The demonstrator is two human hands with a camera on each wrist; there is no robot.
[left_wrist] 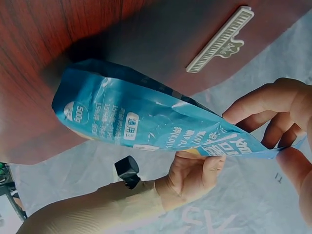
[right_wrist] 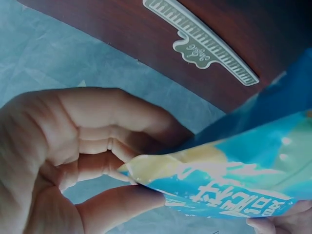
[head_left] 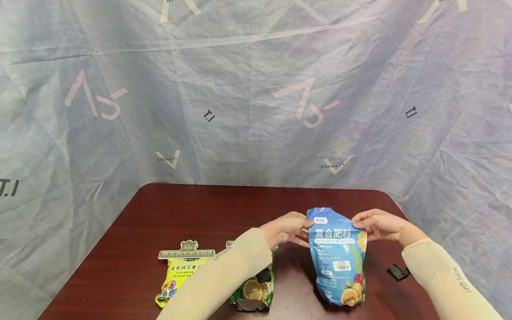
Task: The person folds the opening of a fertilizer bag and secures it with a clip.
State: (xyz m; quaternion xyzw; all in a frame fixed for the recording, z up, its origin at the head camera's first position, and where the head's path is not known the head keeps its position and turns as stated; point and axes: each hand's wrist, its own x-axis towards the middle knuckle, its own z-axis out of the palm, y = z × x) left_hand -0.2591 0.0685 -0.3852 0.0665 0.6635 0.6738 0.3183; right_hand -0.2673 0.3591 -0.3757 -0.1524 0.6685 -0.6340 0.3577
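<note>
A blue fertilizer bag [head_left: 332,255] with fruit pictures stands upright on the table, its upper part between both hands. My left hand [head_left: 287,229] pinches its upper left edge, thumb on the front and fingers behind. On the upper right edge, my right hand [head_left: 382,227] pinches the bag, thumb and fingers on opposite sides, as the right wrist view shows. Behind the bag lies a pale grey bag clip [left_wrist: 222,41] with a toothed pattern, holding nothing; the head view mostly hides it.
To the left lies a yellow bag [head_left: 180,271] with a bag clip [head_left: 187,252] across its top. A green bag with orange pictures [head_left: 254,291] sits in the middle, partly behind my left forearm. Dark red table [head_left: 224,204]; grey printed cloth [head_left: 248,133] hangs behind.
</note>
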